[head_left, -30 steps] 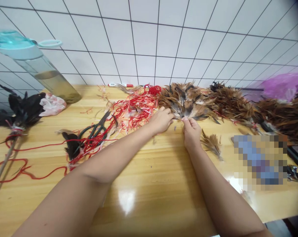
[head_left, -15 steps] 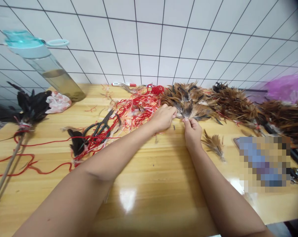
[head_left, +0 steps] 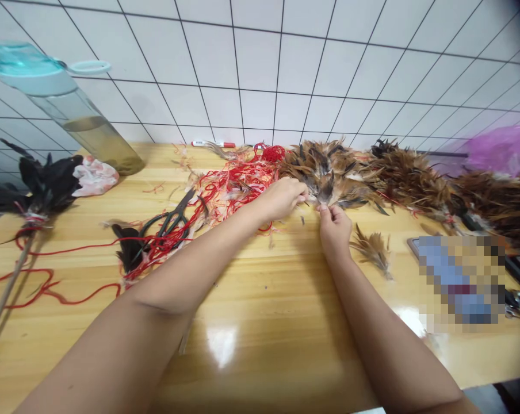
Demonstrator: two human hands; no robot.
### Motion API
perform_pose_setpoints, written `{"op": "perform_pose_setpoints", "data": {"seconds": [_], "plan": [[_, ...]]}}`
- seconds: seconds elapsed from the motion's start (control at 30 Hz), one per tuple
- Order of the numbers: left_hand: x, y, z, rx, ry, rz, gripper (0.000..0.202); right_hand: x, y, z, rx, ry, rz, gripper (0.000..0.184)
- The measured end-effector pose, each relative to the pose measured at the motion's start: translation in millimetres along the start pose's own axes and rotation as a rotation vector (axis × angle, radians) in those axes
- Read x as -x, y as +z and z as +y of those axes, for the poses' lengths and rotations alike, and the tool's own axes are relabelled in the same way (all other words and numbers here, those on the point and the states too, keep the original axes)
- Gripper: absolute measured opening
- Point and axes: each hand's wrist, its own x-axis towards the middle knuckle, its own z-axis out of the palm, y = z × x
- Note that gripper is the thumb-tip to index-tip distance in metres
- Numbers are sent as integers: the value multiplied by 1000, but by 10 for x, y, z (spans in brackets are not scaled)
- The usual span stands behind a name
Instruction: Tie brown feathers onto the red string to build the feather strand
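Note:
My right hand [head_left: 335, 230] pinches the pale quill ends of some feathers [head_left: 327, 191] at the near edge of a heap of brown feathers [head_left: 324, 158]. Just left of it, my left hand [head_left: 283, 200] is closed, its fingertips close to the same feathers; whatever lies between them is too small to make out. A tangle of red string [head_left: 243, 187] spreads behind and beside my left forearm. On the tabletop right of my right hand lies a small loose bunch of brown feathers [head_left: 373, 249].
Black-handled scissors [head_left: 169, 223] and a dark feather tuft [head_left: 129, 248] lie left of my forearm. A stick with black feathers [head_left: 48, 184] and a water bottle [head_left: 83, 118] are at far left. Feather bundles [head_left: 415, 172], a purple bag [head_left: 501, 150] and a blurred-out flat object [head_left: 458, 282] are on the right.
The view has shifted slightly, so the bottle and stick appear further left. Both hands stay at the feather heap, with only slight finger movement.

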Motion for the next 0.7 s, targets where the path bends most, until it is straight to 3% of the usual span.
{"op": "perform_pose_setpoints", "data": {"seconds": [0.43,0.7], "plan": [[0,13,82,-121,76,68,17,-14,29,56,-15,-61,-109,27],[3,10,112,-135,54,71,21,-34,51,111,-64,-83,-140,30]]}}
